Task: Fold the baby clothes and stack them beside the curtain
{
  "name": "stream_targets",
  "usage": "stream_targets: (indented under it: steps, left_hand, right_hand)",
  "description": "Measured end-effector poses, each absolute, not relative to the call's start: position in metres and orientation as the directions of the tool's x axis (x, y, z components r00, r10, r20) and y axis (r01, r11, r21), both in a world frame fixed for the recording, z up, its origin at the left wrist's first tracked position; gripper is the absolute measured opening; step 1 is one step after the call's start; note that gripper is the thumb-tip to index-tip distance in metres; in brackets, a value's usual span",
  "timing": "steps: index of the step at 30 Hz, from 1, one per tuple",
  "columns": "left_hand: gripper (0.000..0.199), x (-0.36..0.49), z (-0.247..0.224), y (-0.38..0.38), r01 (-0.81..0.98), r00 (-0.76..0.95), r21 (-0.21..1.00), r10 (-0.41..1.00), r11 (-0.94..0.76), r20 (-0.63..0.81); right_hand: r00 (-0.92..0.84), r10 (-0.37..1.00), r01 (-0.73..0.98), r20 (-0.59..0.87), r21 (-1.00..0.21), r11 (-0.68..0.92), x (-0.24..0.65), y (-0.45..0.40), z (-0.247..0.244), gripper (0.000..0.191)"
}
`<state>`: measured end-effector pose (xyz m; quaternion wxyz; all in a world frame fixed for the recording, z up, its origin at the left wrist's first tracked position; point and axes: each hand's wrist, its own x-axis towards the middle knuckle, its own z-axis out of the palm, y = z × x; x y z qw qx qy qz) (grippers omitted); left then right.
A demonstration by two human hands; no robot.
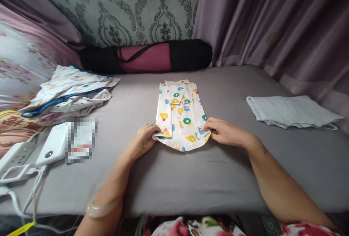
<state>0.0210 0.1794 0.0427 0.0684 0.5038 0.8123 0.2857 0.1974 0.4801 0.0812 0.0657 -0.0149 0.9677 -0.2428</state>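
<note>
A small white shirt (185, 121) with yellow, blue and green prints lies on the grey sheet in front of me. Its sides and sleeves are folded inward, with the collar at the far end and the curved hem towards me. At the left hem corner, my left hand (145, 136) pinches the cloth between closed fingers. My right hand (222, 130) grips the opposite hem corner, fingers closed too. A pale bangle (99, 210) circles my left forearm.
Folded printed cloths (73, 90) are piled at the left. Nearer lie a white power bank (53, 143), a power strip (16, 158) and cables. A pale folded garment (291, 110) rests at the right. A black and maroon bag (147, 57) lies along the wall.
</note>
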Motion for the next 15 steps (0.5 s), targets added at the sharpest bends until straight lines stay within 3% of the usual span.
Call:
stream_targets:
  steps: [6,12,15]
  left_hand:
    - [0.021,0.020,0.045,0.182,0.650,-0.625,0.634,0.769,0.418,0.135]
    - [0.030,0.014,0.037,0.187,0.434,-0.772,0.763,0.634,0.480,0.040]
    - [0.032,0.012,0.037,0.191,0.370,-0.815,0.795,0.578,0.480,0.031]
  right_hand:
    - [-0.989,-0.095,-0.011,-0.113,-0.587,0.809,0.190,0.490,0.080,0.023]
    - [-0.990,0.062,0.127,-0.125,-0.621,0.774,0.185,0.496,0.073,0.026]
    - [-0.972,0.192,0.233,-0.133,-0.543,0.807,0.181,0.494,0.068,0.028]
